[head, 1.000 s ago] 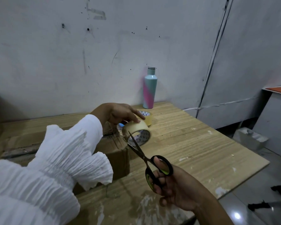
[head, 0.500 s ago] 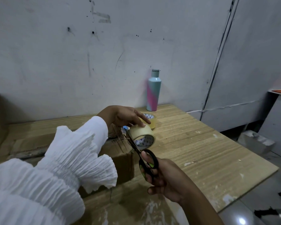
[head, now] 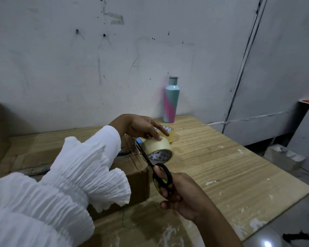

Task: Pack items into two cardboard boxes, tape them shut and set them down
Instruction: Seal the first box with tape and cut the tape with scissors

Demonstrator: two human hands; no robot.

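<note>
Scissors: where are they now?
Head view, centre: the scissors are gripped by the right hand, blades beside the tape roll held by the left hand.

We see a teal bottle point(head: 171, 98) crossed by a pink diagonal band at the far edge of the pale wood-grain tabletop point(head: 221, 157), scissors point(head: 151, 164) with black handles lined yellow-green, and a beige tape roll point(head: 156, 146) whose white core bears blue print.

A tall teal-and-pink bottle point(head: 171, 100) stands upright on the pale wooden worktop point(head: 230, 166). A grey block point(head: 283, 157) lies on the floor point(head: 275, 234).
</note>
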